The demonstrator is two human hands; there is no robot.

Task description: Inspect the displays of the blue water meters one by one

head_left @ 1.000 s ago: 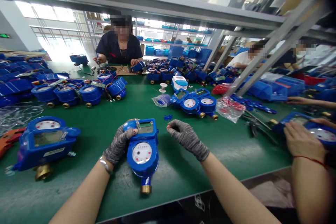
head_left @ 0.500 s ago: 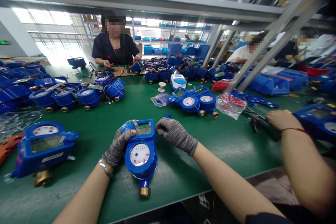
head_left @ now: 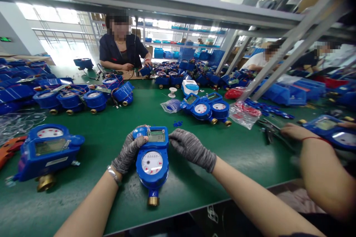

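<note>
My left hand (head_left: pixel 128 152), in a grey knit glove, is wrapped round the upper left side of a blue water meter (head_left: pixel 152 182). Its thumb rests beside the lit display (head_left: pixel 157 137). The meter lies face up, with a white round dial (head_left: pixel 151 163) and a brass threaded end (head_left: pixel 153 201) pointing toward me. My right hand (head_left: pixel 191 149), gloved alike, is at the right edge of the display housing with its fingers pinched together. Whatever its fingertips hold, if anything, is hidden. Several small blue parts (head_left: pixel 178 123) lie just beyond that hand.
Another water meter (head_left: pixel 47 152) stands at left, near orange-handled pliers (head_left: pixel 11 146). Two meters (head_left: pixel 207 107) sit beyond my hands, beside a plastic bag (head_left: pixel 244 114). At right, a neighbour's hand (head_left: pixel 294 132) is near another meter (head_left: pixel 328 129). A co-worker (head_left: pixel 122 50) sits opposite.
My right hand's fingers have straightened somewhat and remain at the meter's right edge. The left hand keeps its hold. The neighbour's meter at right has turned and shifted. The view has moved slightly.
</note>
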